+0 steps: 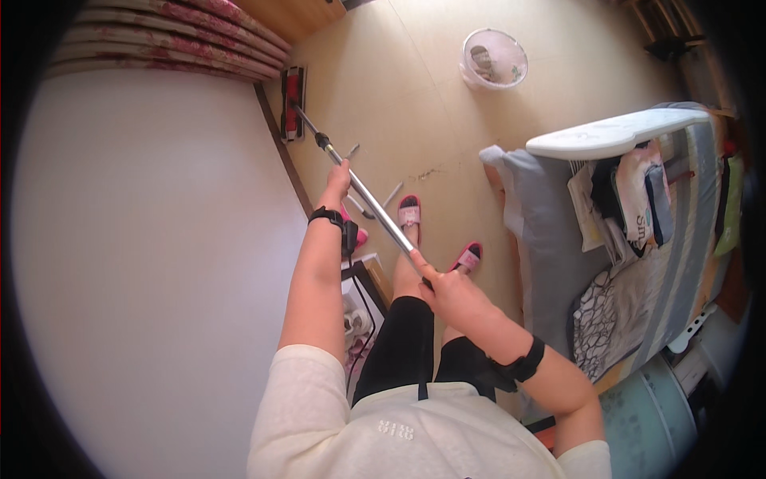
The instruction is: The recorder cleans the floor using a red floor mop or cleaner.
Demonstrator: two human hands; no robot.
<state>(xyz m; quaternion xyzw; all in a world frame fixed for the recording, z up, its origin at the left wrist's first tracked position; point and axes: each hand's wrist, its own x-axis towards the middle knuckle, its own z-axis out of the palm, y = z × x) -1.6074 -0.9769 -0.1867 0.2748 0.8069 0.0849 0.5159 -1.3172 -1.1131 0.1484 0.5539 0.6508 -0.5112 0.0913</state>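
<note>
Pale floor point(395, 96) is stretching out beneath the person, white wall point(144, 271) running down the left, floral curtain point(175, 36) hanging at the top corner, and a bed point(542, 239) with folded clothes point(638, 199) filling the right. Out by the dark skirting point(294, 176), the mop head point(292, 84) is lying just beside the wall's foot; whether it is touching, nobody can tell from here. That edge is looking like the first danger: a push toward the wall could be jamming the head, or knocking it round on its joint.

Closer in, pale rods point(394, 193) are lying near the mop pole point(373, 201), and a low sweep could be catching them. A dark cable point(369, 307) is dangling from the left wrist past an uncovered box point(375, 275), so a snag is threatening if that arm is reaching too far. Scattered debris point(427, 173) is sitting ahead of the pink slippers point(409, 215); a careless step could be spreading it.

Now the hold! The left grip point(339, 180) is wrapping its fingers round the pole below the black collar point(321, 140), while the right grip point(456, 294) is clasping the near end, index finger lying along the shaft. The pole is slanting up-left through both, the head resting beyond the left grip.
</note>
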